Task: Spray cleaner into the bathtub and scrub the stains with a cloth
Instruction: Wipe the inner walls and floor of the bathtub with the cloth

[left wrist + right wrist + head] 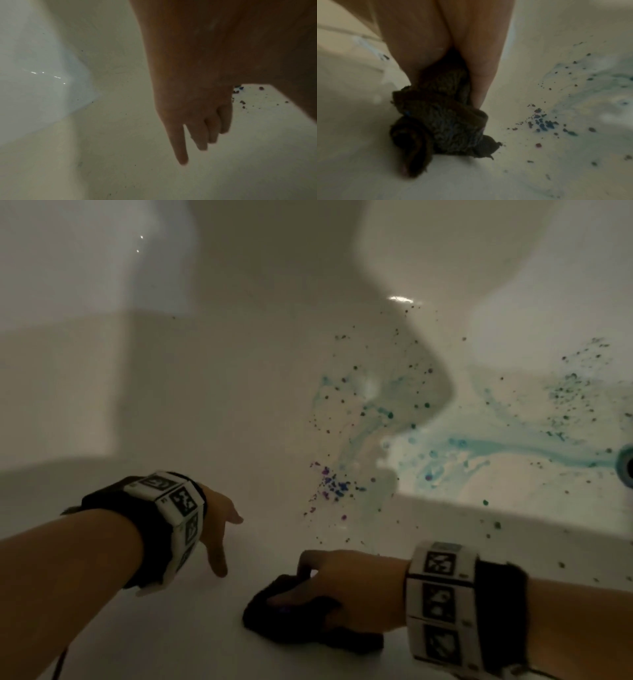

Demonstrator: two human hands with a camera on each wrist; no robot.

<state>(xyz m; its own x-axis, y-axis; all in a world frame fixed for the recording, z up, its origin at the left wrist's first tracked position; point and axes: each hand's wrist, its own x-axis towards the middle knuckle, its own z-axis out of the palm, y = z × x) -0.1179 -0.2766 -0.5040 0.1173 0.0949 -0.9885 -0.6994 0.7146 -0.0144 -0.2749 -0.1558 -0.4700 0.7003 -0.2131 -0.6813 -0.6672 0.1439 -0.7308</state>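
We have the dark cloth (308, 614) at six o'clock on the bathtub (239, 405) floor, our right hand (346, 587) bunching it, probably for scrubbing pressure. Stains (479, 446) lie toward three. Our left hand (215, 525) hangs spread, empty.

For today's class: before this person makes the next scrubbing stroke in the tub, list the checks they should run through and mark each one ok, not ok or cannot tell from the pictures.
1. Cloth in hand: ok. The right hand grips the dark cloth, bunched against the tub floor.
2. Cloth on the stains: not ok. It sits short of the purple specks and the teal smear.
3. Left hand out of the way: ok. The left hand holds nothing, fingers relaxed, clear of the stains.
4. Cleaner applied: cannot tell. The smear looks wet, but no spray bottle shows.
5. Drain clear: cannot tell, it is cut off at the head view's edge.
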